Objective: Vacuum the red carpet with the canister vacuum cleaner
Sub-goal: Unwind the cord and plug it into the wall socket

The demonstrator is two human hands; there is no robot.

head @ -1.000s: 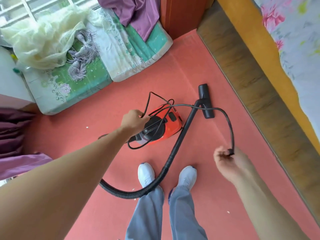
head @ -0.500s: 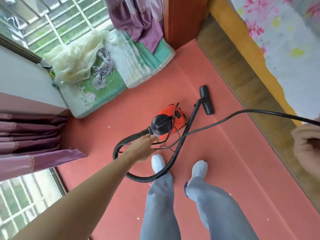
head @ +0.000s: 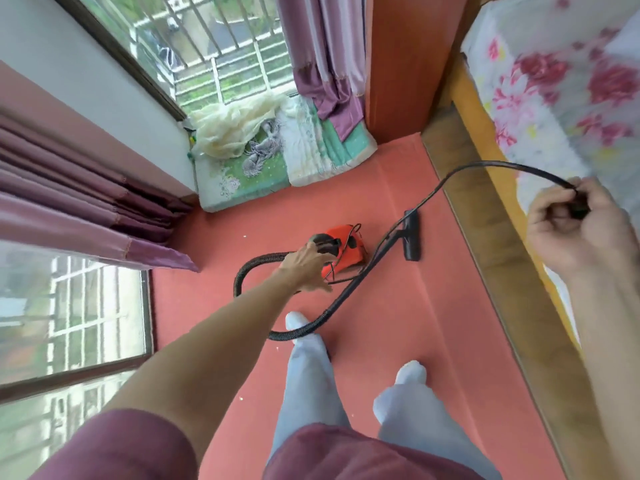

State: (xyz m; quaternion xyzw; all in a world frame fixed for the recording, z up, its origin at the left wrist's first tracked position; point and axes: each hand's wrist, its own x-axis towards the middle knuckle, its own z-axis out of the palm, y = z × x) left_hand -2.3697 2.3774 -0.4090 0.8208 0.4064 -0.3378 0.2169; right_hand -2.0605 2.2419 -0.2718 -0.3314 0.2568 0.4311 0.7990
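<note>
The small red-and-black canister vacuum (head: 348, 252) sits on the red carpet (head: 415, 323) in front of my feet. Its black ribbed hose (head: 249, 271) loops left, then runs past my left foot up to the floor nozzle (head: 411, 239), which lies flat on the carpet near the bed frame. My left hand (head: 306, 268) reaches down over the canister's near end, fingers spread, gripping nothing. My right hand (head: 576, 225) is raised at the right, closed on the plug end of the thin black power cord (head: 485, 166), which arcs down to the canister.
A wooden bed frame (head: 485, 237) with floral bedding (head: 571, 81) runs along the right. A folded green mattress with cloths (head: 277, 161) lies in the far corner by the window. Purple curtains (head: 86, 209) hang at the left. Small white crumbs dot the carpet.
My right hand has lifted the power cord's end up and to the right, drawing the cord out. My left hand came off the canister's top and now hovers beside it. The view has risen.
</note>
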